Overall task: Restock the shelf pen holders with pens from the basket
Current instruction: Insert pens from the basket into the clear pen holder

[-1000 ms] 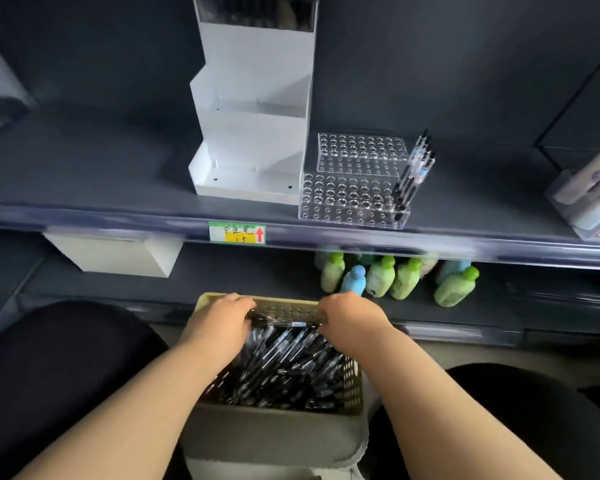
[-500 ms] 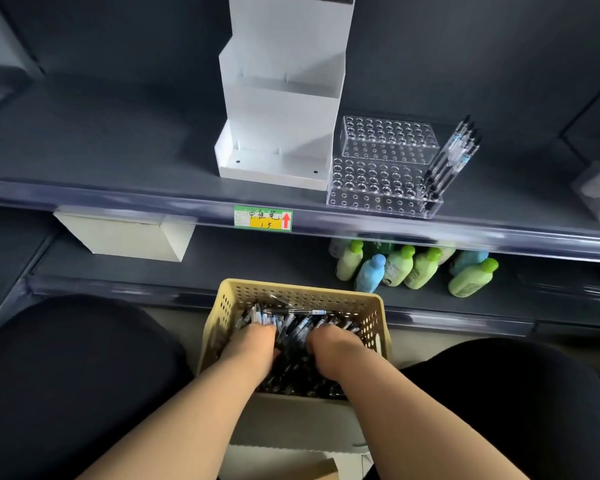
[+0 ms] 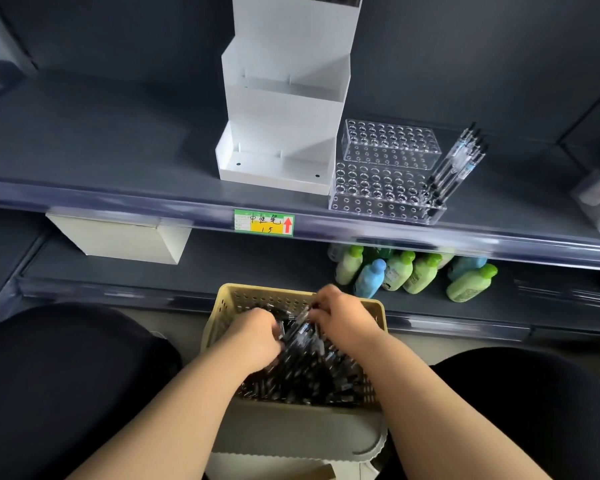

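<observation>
Bottom centre: one yellow basket [image 3: 257, 297] holding the pens [image 3: 312, 375]. Left hand [image 3: 253, 337] is curling into the pile, grip unclear; right hand [image 3: 343, 320] is pinching a few pens. Upper right: one two-tier acrylic holder [image 3: 378, 188], about five shelved pens [image 3: 454, 168] leaning at its right edge, other holes open.

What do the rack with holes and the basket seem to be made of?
The rack with holes looks like clear glossy acrylic: the shelf shows through it. The basket looks like matte beige plastic, judging by its moulded perforated walls.
</observation>
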Demonstrator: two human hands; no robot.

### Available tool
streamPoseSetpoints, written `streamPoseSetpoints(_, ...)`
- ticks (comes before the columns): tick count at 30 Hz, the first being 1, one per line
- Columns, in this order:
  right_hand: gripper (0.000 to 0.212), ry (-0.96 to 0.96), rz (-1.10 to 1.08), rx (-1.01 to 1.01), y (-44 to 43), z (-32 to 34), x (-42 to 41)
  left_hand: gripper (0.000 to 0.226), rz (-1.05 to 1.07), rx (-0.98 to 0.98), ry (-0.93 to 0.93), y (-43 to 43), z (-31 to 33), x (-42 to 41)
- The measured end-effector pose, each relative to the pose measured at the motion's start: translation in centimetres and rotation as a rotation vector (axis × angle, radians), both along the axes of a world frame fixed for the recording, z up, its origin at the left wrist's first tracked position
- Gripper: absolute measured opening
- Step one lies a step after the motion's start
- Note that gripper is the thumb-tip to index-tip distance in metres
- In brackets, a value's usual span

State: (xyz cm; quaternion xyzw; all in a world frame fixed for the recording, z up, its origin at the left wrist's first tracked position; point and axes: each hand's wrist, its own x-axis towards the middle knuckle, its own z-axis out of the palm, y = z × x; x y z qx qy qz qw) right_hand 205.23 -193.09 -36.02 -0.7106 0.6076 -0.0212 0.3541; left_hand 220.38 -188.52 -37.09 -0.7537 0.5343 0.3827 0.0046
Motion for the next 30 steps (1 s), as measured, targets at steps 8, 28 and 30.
streamPoseSetpoints(8, 0.013, -0.135, -0.118, -0.176, 2.9, -2.0, -0.1, 0.025, 0.297, -0.060, 0.474, 1.7, 1.0, 0.2)
streamPoseSetpoints(28, 0.022, -0.118, -0.115, -0.628, -0.2, 1.7, -1.8, 0.023, 0.255, -0.523, 0.419, 0.5, 4.7, -1.2)
streamPoseSetpoints(30, 0.015, -0.243, -0.220, -0.716, -1.5, 4.5, -2.5, 0.017, 0.228, -0.550, 0.444, -0.1, 5.6, -1.8)
